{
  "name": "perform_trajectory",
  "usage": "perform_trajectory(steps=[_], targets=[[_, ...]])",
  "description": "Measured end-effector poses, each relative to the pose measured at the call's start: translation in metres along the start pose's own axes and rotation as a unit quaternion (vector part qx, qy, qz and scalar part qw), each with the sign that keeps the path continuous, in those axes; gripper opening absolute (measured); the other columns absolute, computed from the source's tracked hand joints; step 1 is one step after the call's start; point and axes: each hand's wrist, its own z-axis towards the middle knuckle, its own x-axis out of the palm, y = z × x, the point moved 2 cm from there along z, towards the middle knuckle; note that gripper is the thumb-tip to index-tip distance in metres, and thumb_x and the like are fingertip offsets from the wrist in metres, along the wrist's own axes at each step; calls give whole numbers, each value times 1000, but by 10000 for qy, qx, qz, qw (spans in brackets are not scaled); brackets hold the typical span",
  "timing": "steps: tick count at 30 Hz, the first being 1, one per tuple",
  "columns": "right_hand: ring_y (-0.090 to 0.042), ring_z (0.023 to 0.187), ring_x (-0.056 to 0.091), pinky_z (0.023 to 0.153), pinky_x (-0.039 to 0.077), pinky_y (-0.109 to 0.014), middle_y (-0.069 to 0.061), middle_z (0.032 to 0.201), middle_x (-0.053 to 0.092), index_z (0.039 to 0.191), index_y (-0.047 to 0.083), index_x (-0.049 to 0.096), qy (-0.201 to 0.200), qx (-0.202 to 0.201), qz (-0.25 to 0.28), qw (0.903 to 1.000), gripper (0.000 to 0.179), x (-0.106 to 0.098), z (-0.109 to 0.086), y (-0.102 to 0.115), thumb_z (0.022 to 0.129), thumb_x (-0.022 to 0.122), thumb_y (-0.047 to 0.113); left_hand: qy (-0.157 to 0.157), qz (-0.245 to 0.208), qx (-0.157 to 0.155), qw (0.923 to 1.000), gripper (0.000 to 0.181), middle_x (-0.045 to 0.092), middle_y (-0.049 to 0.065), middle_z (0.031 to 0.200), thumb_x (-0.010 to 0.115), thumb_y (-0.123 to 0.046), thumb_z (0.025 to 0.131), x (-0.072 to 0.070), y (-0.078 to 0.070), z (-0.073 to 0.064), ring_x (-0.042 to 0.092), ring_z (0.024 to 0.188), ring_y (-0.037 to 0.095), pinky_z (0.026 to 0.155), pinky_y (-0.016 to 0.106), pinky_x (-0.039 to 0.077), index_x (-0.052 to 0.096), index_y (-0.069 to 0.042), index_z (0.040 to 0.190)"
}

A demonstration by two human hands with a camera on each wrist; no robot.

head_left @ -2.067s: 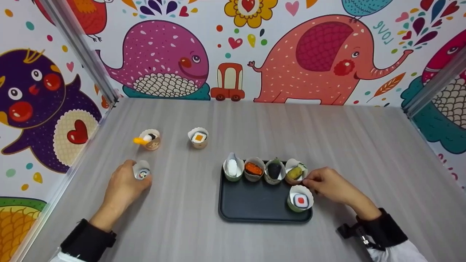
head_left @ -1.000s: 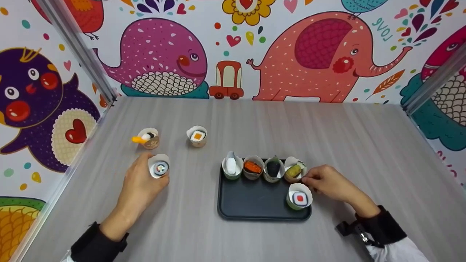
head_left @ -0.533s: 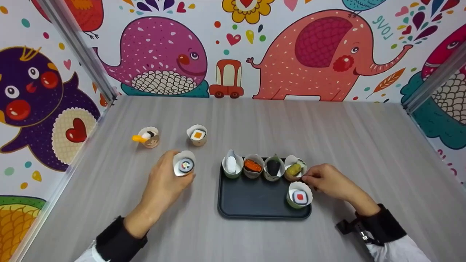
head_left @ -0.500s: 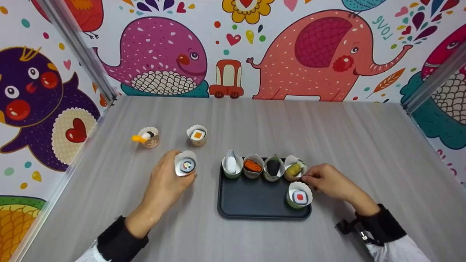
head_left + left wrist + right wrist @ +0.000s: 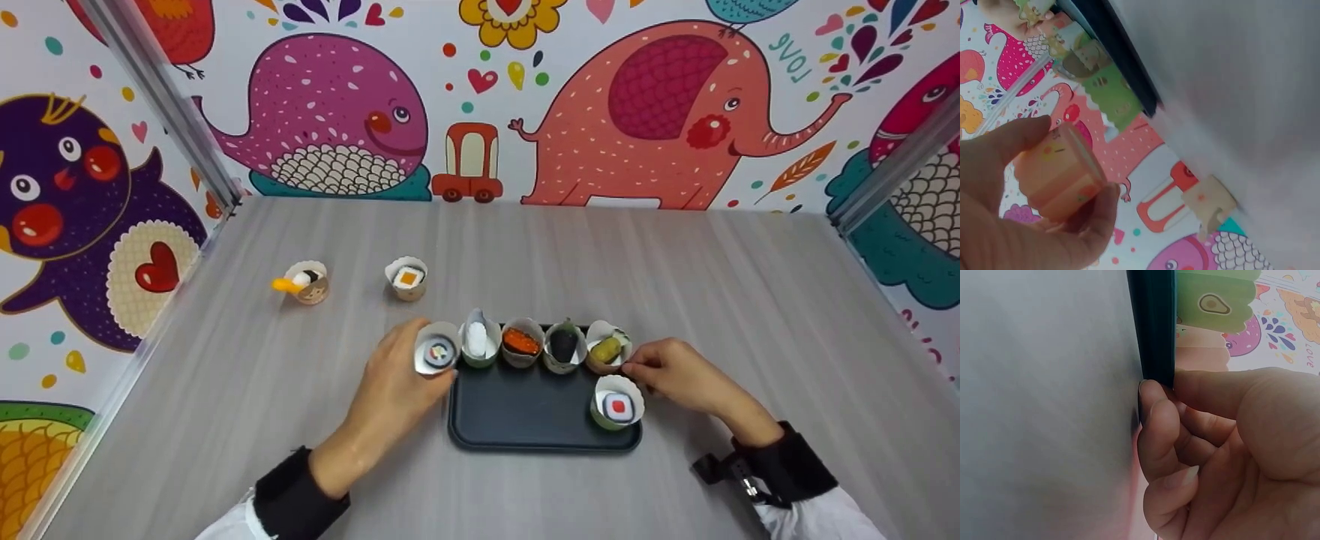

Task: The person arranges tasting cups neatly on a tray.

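Observation:
My left hand (image 5: 397, 375) grips a paper baking cup (image 5: 1061, 174) with a toy sushi roll (image 5: 439, 351) inside, at the left edge of the black tray (image 5: 525, 420). In the left wrist view, thumb and fingers wrap the cup's orange-pink side. At the tray's right edge, my right hand (image 5: 675, 379) pinches the rim between thumb and fingers, as the right wrist view shows. Along the tray's back stand cups with a white piece (image 5: 476, 341), orange roe sushi (image 5: 521, 343), a dark piece (image 5: 564, 346) and a yellow-green piece (image 5: 606, 349). A red-centred roll's cup (image 5: 617, 405) sits front right.
Two more cups stand on the grey table (image 5: 360, 240) at the back left: one with a shrimp-tailed piece (image 5: 306, 283), one with an orange-centred roll (image 5: 409, 279). Printed wall panels (image 5: 480, 97) border the table at the back and sides.
My left hand has carried the held cup rightward from the table's left side to beside the tray. The right hand stays on the tray's edge, and the other cups stay in place.

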Motion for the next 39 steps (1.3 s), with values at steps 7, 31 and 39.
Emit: perform_trajectory(steps=[7,31,39], targets=[[-8,54,51,52,41,-24,3,64,57,82,6,71,-18,38,31,10000,22,2,-1,-1,102,67,12,306,-214,163,9992,65,66,17,122,87,-1,76,25,-12,-4,61,113,32,97,50,52,59,4,134],[-9,54,51,52,41,-24,1,64,58,85,7,73,12,35,9,10000,21,-2,-1,1,103,67,16,1017,-97,1018,9895,66,70,6,124,95,-16,75,93,-63,-6,58,109,20,99,34,50,62,-1,130],[-9,54,51,51,41,-23,2,64,57,84,7,72,4,21,9,10000,21,-1,0,1,103,67,15,1541,268,897,9836,64,67,12,130,91,-14,80,107,-71,-8,57,115,25,101,35,49,59,1,134]])
